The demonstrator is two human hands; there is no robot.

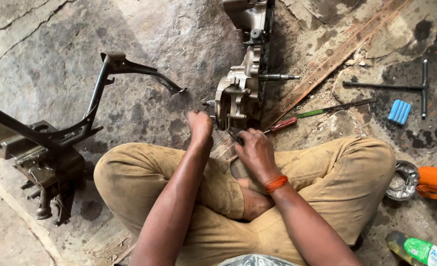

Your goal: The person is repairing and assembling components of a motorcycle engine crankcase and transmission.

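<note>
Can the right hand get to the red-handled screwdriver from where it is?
Probably yes. The right hand is at the engine case, and the red-handled screwdriver lies on the floor just beside it, with nothing between them.

Probably a repair workshop: oil-stained stone floor (169, 29), engine casing (240, 83), T-handle wrench (401, 87) lying about.

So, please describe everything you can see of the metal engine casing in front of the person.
The engine casing looks like cast metal, grey-tan and dirty with grease. It stands on its edge on the stained stone floor, running away from the person past the top of the picture. A steel shaft sticks out toward the right, and a short stub shows on its left. The left hand is closed beside its near end; the right hand works at its lower edge.
</note>
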